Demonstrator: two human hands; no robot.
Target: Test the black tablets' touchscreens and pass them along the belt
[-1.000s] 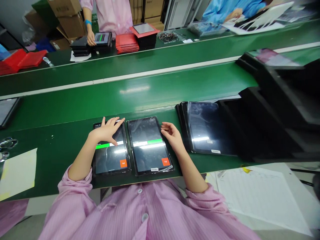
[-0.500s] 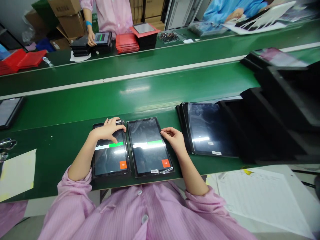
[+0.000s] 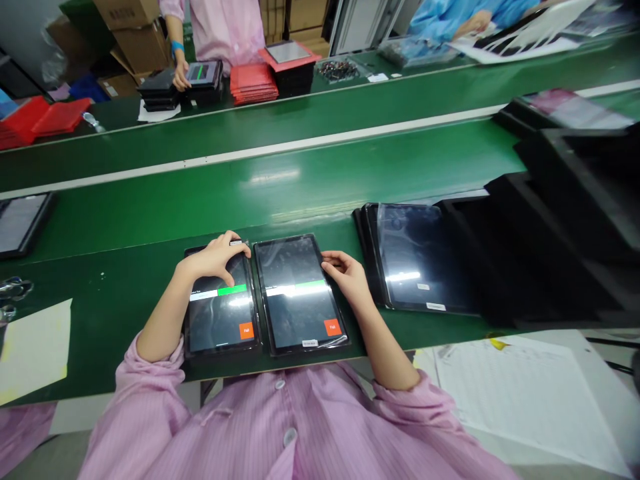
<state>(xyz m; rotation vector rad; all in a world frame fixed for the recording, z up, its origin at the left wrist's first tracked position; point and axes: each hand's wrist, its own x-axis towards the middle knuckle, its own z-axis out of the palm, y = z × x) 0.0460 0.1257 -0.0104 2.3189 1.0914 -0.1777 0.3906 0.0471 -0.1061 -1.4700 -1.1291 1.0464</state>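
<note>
Two black tablets lie side by side on the green bench edge in front of me. Each screen shows a white-and-green bar and an orange button. My left hand (image 3: 213,260) rests curled over the top of the left tablet (image 3: 220,323), with its fingers at the upper right corner. My right hand (image 3: 347,277) has bent fingers closed on the right edge of the right tablet (image 3: 295,300), thumb on the bezel.
A stack of dark tablets (image 3: 415,257) sits just right of my right hand, with black foam trays (image 3: 550,227) beyond. Printed paper (image 3: 515,393) lies lower right and a pale sheet (image 3: 33,347) lower left. Another tablet (image 3: 20,223) rides the conveyor belt (image 3: 300,180). A co-worker (image 3: 220,27) stands opposite by red cases (image 3: 253,83).
My left fingers went from spread flat on the left screen to curled at its top corner. My right hand closed onto the right tablet's edge. The left screen's green bar shifted right.
</note>
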